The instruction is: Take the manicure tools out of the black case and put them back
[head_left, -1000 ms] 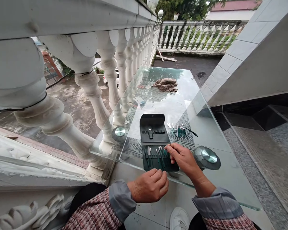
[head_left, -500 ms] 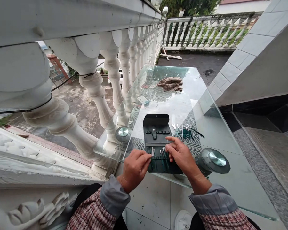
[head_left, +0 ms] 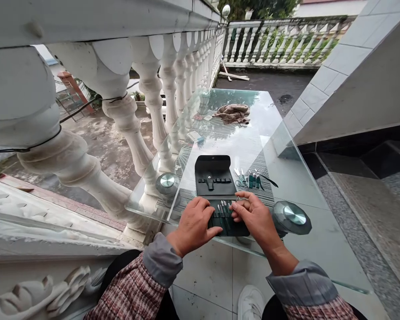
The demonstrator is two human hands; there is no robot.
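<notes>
A black case [head_left: 214,188] lies unfolded on the glass table, with several slim metal-tipped tools [head_left: 224,209] held in its near half. My left hand [head_left: 194,224] rests at the left edge of that half, thumb and fingers apart, with nothing seen in it. Over the case's right side, my right hand [head_left: 253,213] pinches a small thin metal tool [head_left: 237,199] between thumb and fingers. Beyond the right hand lie scissors [head_left: 240,181], several nail clippers [head_left: 254,179] and a dark-handled tool [head_left: 268,178].
The glass table [head_left: 286,191] bears a crumpled brown cloth [head_left: 232,114] at its far end and a small box [head_left: 195,137] on the left. Round metallic caps [head_left: 167,183] sit near its corners. A white balustrade [head_left: 120,115] runs along the left.
My left hand has opened from a pinch and come down onto the case's left edge. My right hand still pinches the thin tool, now more tilted. The view has shifted slightly.
</notes>
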